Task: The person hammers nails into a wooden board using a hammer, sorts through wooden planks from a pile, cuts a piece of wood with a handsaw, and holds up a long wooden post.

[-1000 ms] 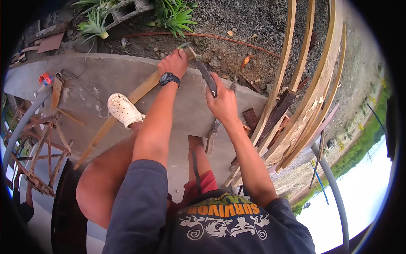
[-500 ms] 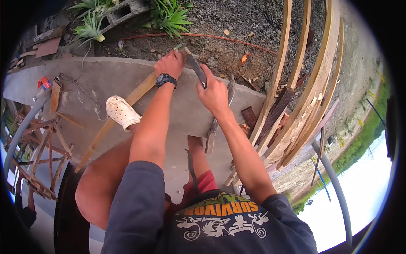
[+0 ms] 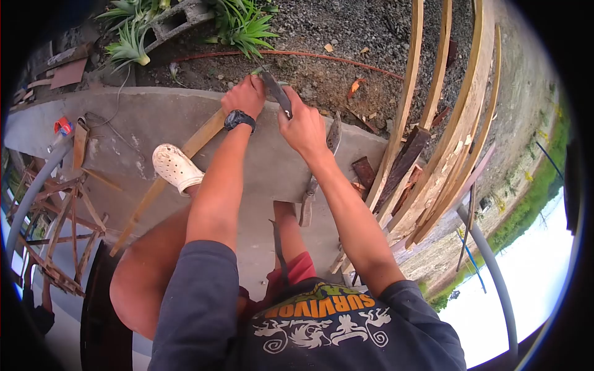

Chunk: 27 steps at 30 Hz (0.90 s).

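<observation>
My left hand (image 3: 245, 98), with a black watch at the wrist, is closed round the upper end of a long wooden strip (image 3: 204, 133). The strip slants down to the left across the concrete, under a cream clog (image 3: 176, 167). My right hand (image 3: 302, 123) grips a dark flat tool (image 3: 276, 93), whose upper end reaches the strip's end beside my left hand. Whether the tool is a blade cannot be made out. Below my right forearm, a curved blade with a wooden handle (image 3: 307, 209) lies on the concrete slab (image 3: 148, 117).
Long wooden strips (image 3: 455, 142) stand at the right beside dark wood offcuts (image 3: 406, 157). Green plants (image 3: 247, 31) and a hollow concrete block (image 3: 179, 23) are at the top. A wooden frame (image 3: 68, 216) and grey pipe (image 3: 37, 179) are at the left, near another person's arm (image 3: 46, 294).
My right hand has moved left and slightly up with the dark tool, closer to my left hand. My left hand has shifted slightly left in view, still on the strip.
</observation>
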{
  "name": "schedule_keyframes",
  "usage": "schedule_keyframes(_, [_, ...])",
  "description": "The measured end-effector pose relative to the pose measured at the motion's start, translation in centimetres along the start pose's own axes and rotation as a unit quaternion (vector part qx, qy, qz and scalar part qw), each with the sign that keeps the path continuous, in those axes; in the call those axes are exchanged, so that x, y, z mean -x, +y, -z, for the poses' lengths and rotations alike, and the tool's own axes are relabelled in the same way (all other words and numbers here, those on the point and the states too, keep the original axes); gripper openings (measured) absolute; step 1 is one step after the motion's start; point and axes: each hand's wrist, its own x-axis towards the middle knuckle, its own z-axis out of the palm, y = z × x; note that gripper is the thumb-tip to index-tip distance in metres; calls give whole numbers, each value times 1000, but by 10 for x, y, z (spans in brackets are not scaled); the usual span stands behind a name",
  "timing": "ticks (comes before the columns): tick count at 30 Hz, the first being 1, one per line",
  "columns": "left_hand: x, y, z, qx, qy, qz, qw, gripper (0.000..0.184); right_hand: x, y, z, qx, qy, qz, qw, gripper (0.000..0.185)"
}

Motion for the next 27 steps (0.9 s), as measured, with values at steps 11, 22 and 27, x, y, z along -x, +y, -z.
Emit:
schedule_keyframes(11, [0,0,-8,13,-7,23,1000,46,131,3,99,-32,-31,-37,998,55])
schedule_keyframes(22, [0,-1,-11,4,15,19,1000,44,172,-2,134,-30,-44,-63,997,49])
schedule_keyframes(27, [6,-3,-13,15,22,3,1000,44,97,10,65,-21,-34,-48,998,55])
